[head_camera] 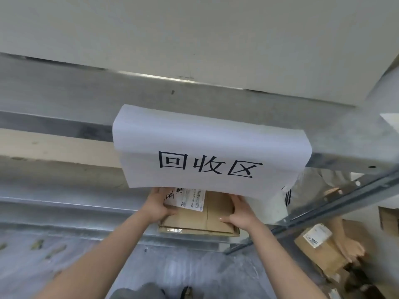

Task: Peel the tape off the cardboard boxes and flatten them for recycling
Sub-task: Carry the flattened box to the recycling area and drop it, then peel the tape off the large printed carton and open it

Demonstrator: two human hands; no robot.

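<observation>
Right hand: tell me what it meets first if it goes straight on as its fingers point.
The right hand, holding the flattened cardboard, points forward under the paper sign. Its fingertips are at the sign's lower edge; it probably brushes that first, though depth is unclear and beyond is hidden.

**Q:** State the illumination level.
**A:** Even, diffuse, moderately bright; no source is in view. The white paper sign [207,134] is the brightest area and is not clipped.

**Q:** Shadows and glare?
**A:** Soft shadow lies beneath the sign, over the flattened cardboard [216,216]. A thin glare strip runs along the top edge of the metal beam [86,91].

**Q:** Sharpness?
**A:** The centre is moderately sharp, and the sign's characters read cleanly. Edges smear and straight rails bow. The box [319,249] at lower right is blurred.
</observation>
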